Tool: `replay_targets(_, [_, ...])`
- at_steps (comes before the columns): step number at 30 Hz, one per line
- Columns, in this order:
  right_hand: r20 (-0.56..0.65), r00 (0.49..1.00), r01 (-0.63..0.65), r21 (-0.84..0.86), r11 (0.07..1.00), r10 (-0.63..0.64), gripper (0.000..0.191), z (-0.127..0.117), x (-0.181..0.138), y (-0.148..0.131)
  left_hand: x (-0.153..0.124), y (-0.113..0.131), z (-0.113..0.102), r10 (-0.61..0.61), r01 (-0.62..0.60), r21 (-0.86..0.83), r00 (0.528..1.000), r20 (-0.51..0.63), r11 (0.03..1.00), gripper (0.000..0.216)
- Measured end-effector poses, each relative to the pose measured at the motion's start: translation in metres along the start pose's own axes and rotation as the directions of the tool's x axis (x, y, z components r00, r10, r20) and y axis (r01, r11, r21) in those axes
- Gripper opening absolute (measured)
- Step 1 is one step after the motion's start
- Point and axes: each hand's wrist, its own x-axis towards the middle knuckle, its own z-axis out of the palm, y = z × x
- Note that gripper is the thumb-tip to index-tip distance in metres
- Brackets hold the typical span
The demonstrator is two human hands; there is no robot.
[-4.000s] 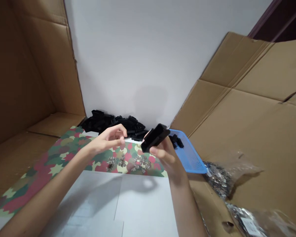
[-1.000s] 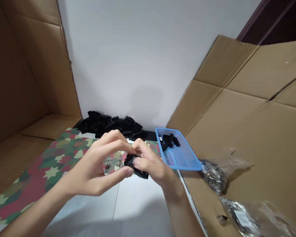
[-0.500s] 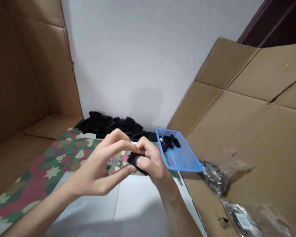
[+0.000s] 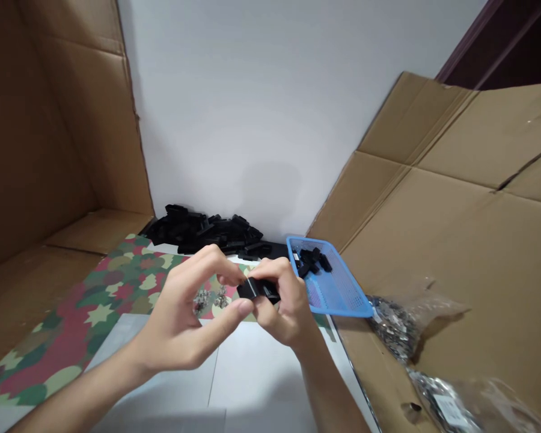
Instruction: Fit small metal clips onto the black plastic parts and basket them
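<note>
Over the white work surface, both hands meet at a small glossy black plastic part (image 4: 251,288). My right hand (image 4: 282,300) is closed around its right side, with thumb and fingers bent over it. At the left end, thumb and fingertips of my left hand (image 4: 184,307) pinch the part. Its underside and right end are partly covered by fingers. Just behind my left hand lie two little heaps of small silvery metal pieces (image 4: 220,296) on the camouflage-patterned sheet (image 4: 117,288).
A pile of black plastic parts (image 4: 207,231) lies against the white wall. To the right, a blue basket (image 4: 342,294) holds several black parts. Clear bags of metal pieces (image 4: 394,325) rest on cardboard (image 4: 469,252) at the right. More cardboard (image 4: 72,120) stands left.
The black part has been turned in my fingers, so a shiny flat face now shows. My left thumb and fingertips have shifted at its left end.
</note>
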Motion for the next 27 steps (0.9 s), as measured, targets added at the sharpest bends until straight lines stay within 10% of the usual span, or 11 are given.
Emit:
replay_targets(8, [-0.014, 0.998, 0.059, -0.076, 0.995, -0.06, 0.021, -0.004, 0.0, 0.001, -0.001, 0.004, 0.003, 0.085, -0.077, 0.141, 0.995, -0.052, 0.987, 0.012])
replay_targets(12, [0.092, 0.979, -0.189, 0.088, 0.978, 0.181, 0.015, -0.011, 0.003, -0.002, 0.001, 0.004, -0.002, 0.065, -0.066, 0.155, 0.998, 0.011, 0.986, 0.011])
replay_targets(15, [0.358, 0.86, -0.502, 0.457, 0.735, 0.364, 0.009, -0.015, 0.007, -0.003, 0.005, 0.004, -0.012, 0.016, -0.029, 0.113, 0.993, 0.118, 0.993, 0.017])
replay_targets(19, [0.637, 0.74, -0.665, 0.646, 0.375, 0.215, 0.017, -0.013, 0.008, 0.006, 0.008, 0.001, -0.022, 0.036, -0.044, 0.032, 0.978, 0.207, 0.999, 0.034])
replay_targets(27, [0.732, 0.669, -0.734, 0.622, 0.272, 0.129, 0.019, -0.006, 0.008, 0.016, 0.007, 0.001, -0.02, 0.093, -0.084, -0.049, 0.963, 0.254, 0.995, 0.029])
